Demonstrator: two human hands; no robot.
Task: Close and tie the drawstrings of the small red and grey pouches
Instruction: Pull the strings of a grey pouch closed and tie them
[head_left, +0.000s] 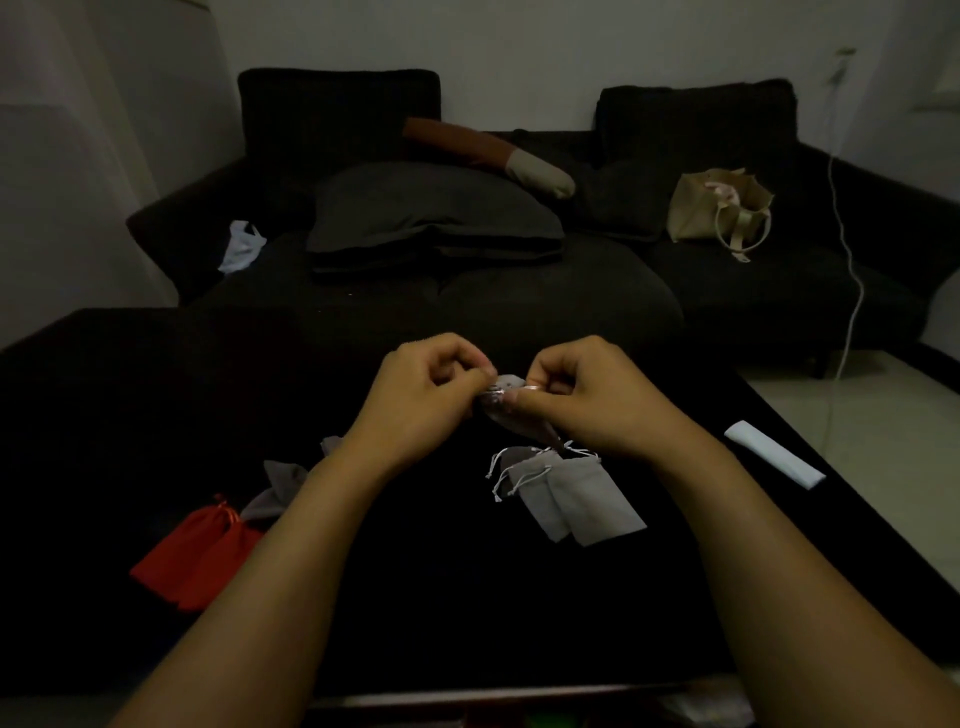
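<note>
Item: grey pouch (506, 410), held above the black table (415, 597). My left hand (421, 395) and right hand (587, 400) pinch its neck; I'd pull the cords evenly, knotting snug against the gathers.

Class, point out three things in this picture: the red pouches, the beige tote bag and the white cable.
red pouches (195, 558), head view, on the red cloth.
beige tote bag (696, 210), head view, on its front panel.
white cable (854, 291), head view, mid-length, beside the sofa.

Approx counts – 2 red pouches (195, 553), 5 grey pouches (582, 501).
</note>
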